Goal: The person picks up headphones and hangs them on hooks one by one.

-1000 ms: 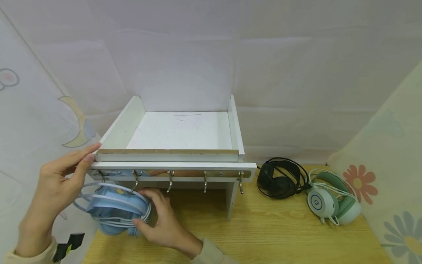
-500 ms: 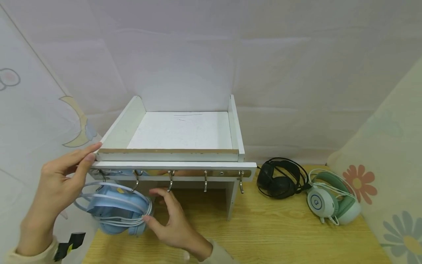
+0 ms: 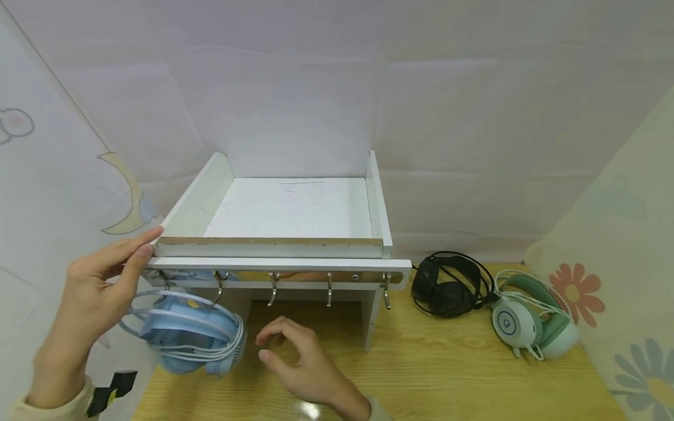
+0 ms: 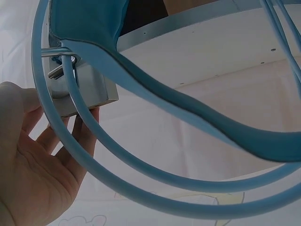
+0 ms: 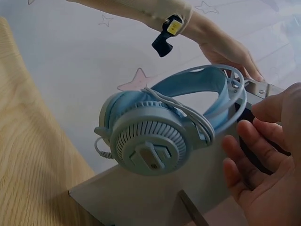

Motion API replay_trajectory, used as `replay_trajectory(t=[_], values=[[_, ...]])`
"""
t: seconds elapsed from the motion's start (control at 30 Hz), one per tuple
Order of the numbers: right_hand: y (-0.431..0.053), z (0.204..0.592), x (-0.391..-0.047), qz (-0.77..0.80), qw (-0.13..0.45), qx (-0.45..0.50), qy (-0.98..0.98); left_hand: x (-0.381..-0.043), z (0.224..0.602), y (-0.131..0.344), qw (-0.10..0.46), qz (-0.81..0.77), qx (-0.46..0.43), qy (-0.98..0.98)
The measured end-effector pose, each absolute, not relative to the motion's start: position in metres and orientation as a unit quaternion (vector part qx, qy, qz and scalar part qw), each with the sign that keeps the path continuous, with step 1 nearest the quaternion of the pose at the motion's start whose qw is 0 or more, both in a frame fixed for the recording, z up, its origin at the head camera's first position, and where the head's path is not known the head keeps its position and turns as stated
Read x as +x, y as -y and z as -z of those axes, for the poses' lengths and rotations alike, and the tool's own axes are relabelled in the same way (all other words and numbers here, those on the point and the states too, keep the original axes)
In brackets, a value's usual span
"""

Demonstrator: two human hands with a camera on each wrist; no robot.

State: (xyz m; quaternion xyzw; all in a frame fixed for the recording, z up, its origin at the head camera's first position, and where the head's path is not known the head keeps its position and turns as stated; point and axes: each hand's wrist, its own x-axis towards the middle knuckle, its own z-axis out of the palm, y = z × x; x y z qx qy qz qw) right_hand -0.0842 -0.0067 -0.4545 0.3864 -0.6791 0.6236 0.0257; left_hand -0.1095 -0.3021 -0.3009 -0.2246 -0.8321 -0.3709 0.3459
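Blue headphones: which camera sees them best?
The right wrist view: the blue headphones show large there, earcup and band together. The head view shows them smaller, from above; the left wrist view, mostly the band.

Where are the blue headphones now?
At lower left in the head view, the blue headphones hang at the left end of the hook rail, between the left hand and right hand.

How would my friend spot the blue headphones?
Find the white shelf with metal hooks along its front. At its left end, beside the left hand, hang the blue headphones. The black pair and green-and-white pair lie on the table; only these hang.
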Motion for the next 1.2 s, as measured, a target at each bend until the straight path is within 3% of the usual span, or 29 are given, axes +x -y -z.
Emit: replay_trajectory(t=[0.47,0.77,1.2], values=[[-0.024,0.473,-0.081,-0.635,0.041,0.351,0.687,-0.110,0.302,0.301,0.350,0.366,-0.219,0.834],[-0.040,0.482,-0.074,-0.655,0.013,0.306,0.690,-0.110,0.304,0.303,0.353,0.370,-0.219,0.831],[-0.067,0.488,-0.067,-0.660,0.020,0.257,0.706,-0.111,0.307,0.302,0.361,0.377,-0.213,0.826]])
